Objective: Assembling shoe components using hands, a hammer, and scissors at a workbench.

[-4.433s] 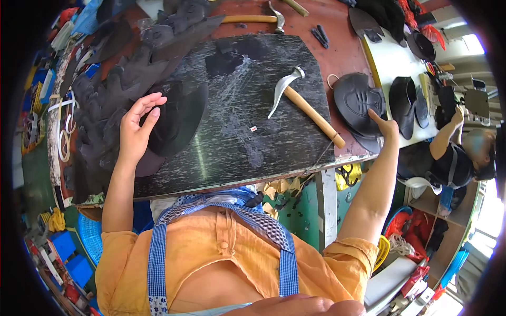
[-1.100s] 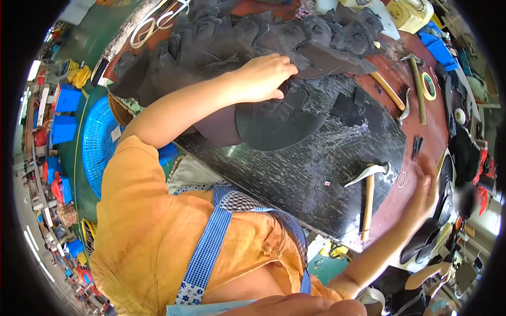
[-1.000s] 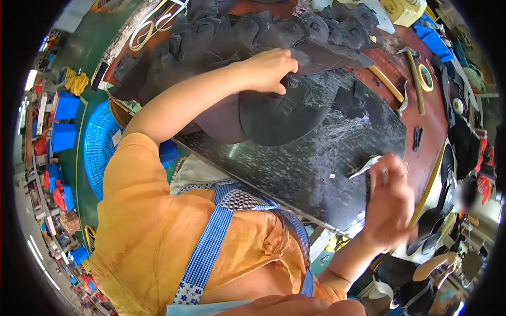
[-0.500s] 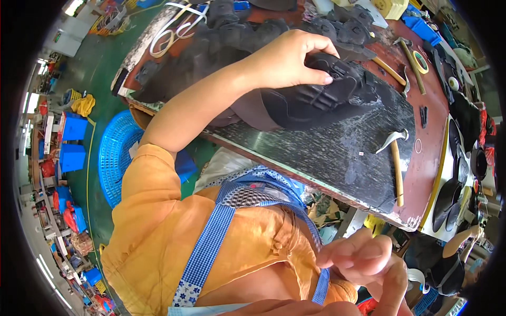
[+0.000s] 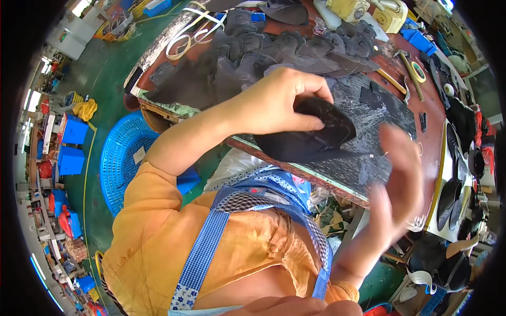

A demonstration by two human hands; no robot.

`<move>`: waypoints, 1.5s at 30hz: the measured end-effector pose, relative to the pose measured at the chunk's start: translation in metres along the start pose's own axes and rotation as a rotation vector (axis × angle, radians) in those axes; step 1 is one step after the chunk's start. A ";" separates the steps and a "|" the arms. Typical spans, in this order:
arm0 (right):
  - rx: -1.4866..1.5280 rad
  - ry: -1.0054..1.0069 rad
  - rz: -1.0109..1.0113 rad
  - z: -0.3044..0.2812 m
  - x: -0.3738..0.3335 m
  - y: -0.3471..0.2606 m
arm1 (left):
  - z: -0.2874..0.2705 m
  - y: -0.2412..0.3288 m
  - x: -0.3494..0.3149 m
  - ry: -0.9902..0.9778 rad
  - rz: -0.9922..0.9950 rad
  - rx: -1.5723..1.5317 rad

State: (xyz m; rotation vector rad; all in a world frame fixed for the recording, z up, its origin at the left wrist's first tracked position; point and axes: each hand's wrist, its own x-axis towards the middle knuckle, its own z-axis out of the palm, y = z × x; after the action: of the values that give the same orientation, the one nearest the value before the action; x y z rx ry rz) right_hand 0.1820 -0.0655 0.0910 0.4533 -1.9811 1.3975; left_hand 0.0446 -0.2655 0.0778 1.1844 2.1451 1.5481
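My left hand point(image 5: 287, 100) pinches a black shoe upper point(image 5: 303, 139) between thumb and fingers. The upper hangs over the near edge of the dark speckled work board point(image 5: 342, 176), tilted, its lower part toward me. My right hand point(image 5: 398, 184) is raised over the right part of the board, smeared by motion. Its thumb and fingers look spread apart, and I see nothing between them. A thin dark strip runs from the upper toward its fingertips; whether they touch it is unclear. Behind my left hand lies a pile of similar black uppers point(image 5: 295, 47).
At the far right of the table are hammers point(image 5: 412, 76), a tape roll point(image 5: 418, 72) and a small black tool point(image 5: 422, 122). White straps point(image 5: 195, 34) lie far left. A blue basket point(image 5: 113, 163) stands on the floor at left. Another person point(image 5: 453, 263) sits at lower right.
My left hand has drawn the upper toward me, off the middle of the board. My right hand has risen from near my chest to above the board, now covering the near hammer.
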 end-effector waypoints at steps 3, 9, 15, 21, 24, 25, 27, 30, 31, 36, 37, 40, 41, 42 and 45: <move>-0.124 -0.226 0.303 0.008 0.001 0.037 | 0.006 0.005 -0.021 -0.060 -0.067 -0.088; -0.102 -0.299 0.404 0.043 -0.020 0.035 | 0.004 -0.015 -0.055 -0.011 -0.138 -0.223; -0.128 -0.242 0.451 0.077 -0.024 0.024 | 0.005 -0.031 -0.072 0.159 0.047 -0.100; -0.409 -0.275 -0.290 0.088 -0.030 0.038 | 0.010 -0.039 -0.076 0.178 -0.106 -0.546; -0.184 -0.303 0.306 0.081 -0.029 0.036 | 0.007 -0.046 -0.073 0.247 -0.002 -0.346; 0.014 -0.291 0.431 0.078 -0.029 0.045 | 0.005 -0.047 -0.071 0.279 0.031 -0.231; 0.282 -0.310 0.572 0.076 -0.022 0.053 | 0.002 -0.049 -0.072 0.269 0.036 -0.182; 0.246 -0.400 0.709 0.068 -0.013 0.050 | 0.002 -0.051 -0.077 0.249 0.016 -0.153; 0.145 -0.457 0.700 0.065 -0.011 0.054 | 0.002 -0.053 -0.078 0.203 -0.068 -0.190; 0.079 -0.524 0.678 0.065 -0.004 0.052 | 0.005 -0.059 -0.078 0.242 -0.163 -0.537; 0.069 -0.522 0.679 0.064 -0.004 0.053 | 0.001 -0.053 -0.076 0.173 -0.141 -0.416; -0.007 -0.531 0.496 0.069 -0.004 0.057 | 0.001 -0.053 -0.072 0.123 -0.095 -0.225; -0.004 -0.532 0.498 0.070 -0.002 0.056 | 0.002 -0.052 -0.071 0.145 -0.094 -0.182; -0.039 -0.546 0.485 0.072 0.001 0.052 | 0.003 -0.052 -0.071 0.166 -0.092 -0.139; -0.180 -0.555 0.188 0.079 0.001 0.051 | 0.010 -0.054 -0.069 0.254 -0.096 -0.313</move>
State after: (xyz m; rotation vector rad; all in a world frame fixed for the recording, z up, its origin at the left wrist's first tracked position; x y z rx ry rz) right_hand 0.1249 -0.1193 0.0397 0.6359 -2.6298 1.2785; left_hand 0.0700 -0.3150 0.0092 0.8105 1.9668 1.9890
